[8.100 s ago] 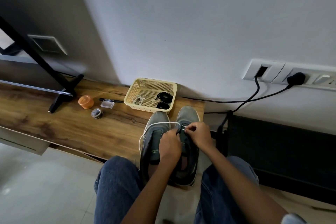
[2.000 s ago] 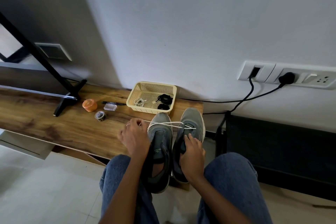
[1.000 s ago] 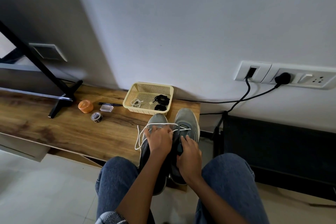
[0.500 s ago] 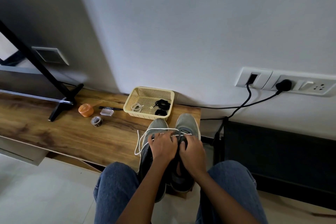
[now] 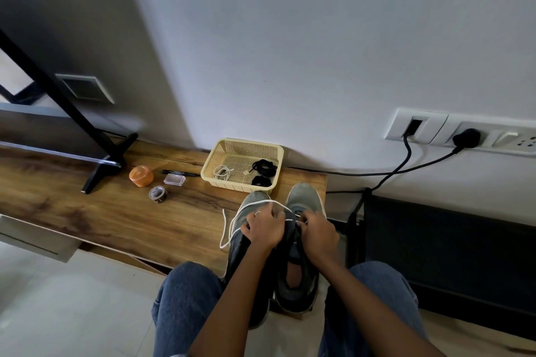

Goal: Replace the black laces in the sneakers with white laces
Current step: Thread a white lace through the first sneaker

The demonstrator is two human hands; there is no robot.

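Observation:
Two grey sneakers stand side by side at the near right end of the wooden shelf, the left sneaker (image 5: 253,203) and the right sneaker (image 5: 304,197). A white lace (image 5: 232,223) runs across both toes and loops down to the left. My left hand (image 5: 265,226) pinches the white lace over the left sneaker. My right hand (image 5: 317,233) pinches the lace at the eyelets of the right sneaker. In the yellow basket (image 5: 214,161) lie a coiled white lace (image 5: 222,172) and black laces (image 5: 262,171).
On the wooden shelf (image 5: 101,211) sit an orange round container (image 5: 141,176), a tape roll (image 5: 157,193), a small clear box (image 5: 174,180) and a black pen (image 5: 179,173). A black stand leg (image 5: 101,171) is at the left. Black cables (image 5: 406,165) hang from the wall sockets at right.
My right hand has moved up from the side of the right sneaker to its eyelets and taken hold of the lace. My left hand stays on the lace over the left sneaker.

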